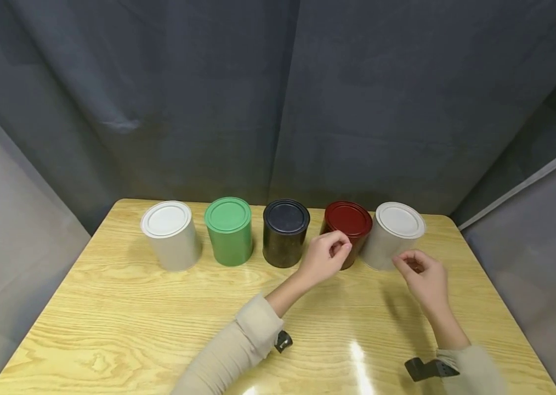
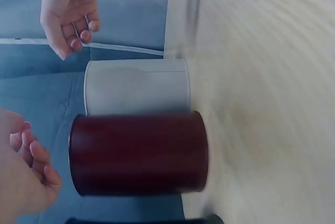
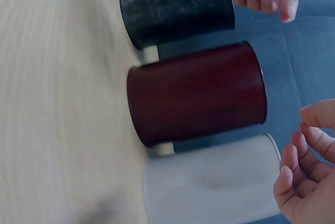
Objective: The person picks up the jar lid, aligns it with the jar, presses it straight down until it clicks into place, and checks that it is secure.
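Two grips (empty) by red can (image 1: 348, 226)

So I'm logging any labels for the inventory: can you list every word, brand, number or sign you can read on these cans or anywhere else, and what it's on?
None can be read in any view.
White can on the left: plain, no text.
Green can: plain.
Black can: plain.
Red can: plain side and lid.
White can on the right: plain.
Table: wood grain only.
Both wrist views are blurred, but show no labels.
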A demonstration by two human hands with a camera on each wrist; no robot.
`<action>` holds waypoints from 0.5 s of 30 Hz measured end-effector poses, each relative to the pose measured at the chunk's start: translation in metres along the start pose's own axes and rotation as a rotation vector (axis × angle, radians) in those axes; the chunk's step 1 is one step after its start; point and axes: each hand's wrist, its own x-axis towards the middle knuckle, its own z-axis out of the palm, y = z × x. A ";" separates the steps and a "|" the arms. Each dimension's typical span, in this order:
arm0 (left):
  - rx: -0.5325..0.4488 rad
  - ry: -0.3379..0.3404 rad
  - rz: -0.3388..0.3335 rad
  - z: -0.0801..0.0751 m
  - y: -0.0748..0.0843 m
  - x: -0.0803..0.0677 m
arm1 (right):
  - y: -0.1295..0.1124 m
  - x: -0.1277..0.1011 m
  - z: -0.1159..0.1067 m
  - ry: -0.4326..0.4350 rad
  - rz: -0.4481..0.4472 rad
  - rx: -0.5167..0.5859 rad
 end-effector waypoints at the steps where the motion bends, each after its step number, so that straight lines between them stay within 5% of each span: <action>1: -0.001 0.006 -0.005 -0.003 -0.001 -0.005 | 0.004 -0.002 0.002 -0.007 -0.011 0.005; 5: 0.002 0.015 -0.024 -0.013 -0.006 -0.024 | 0.045 -0.006 0.014 -0.012 -0.082 0.132; 12: -0.016 0.051 -0.012 -0.032 -0.017 -0.049 | 0.024 -0.016 0.009 -0.050 -0.061 0.112; 15: -0.031 0.062 -0.041 -0.044 -0.024 -0.057 | 0.064 -0.016 0.017 -0.059 -0.107 0.141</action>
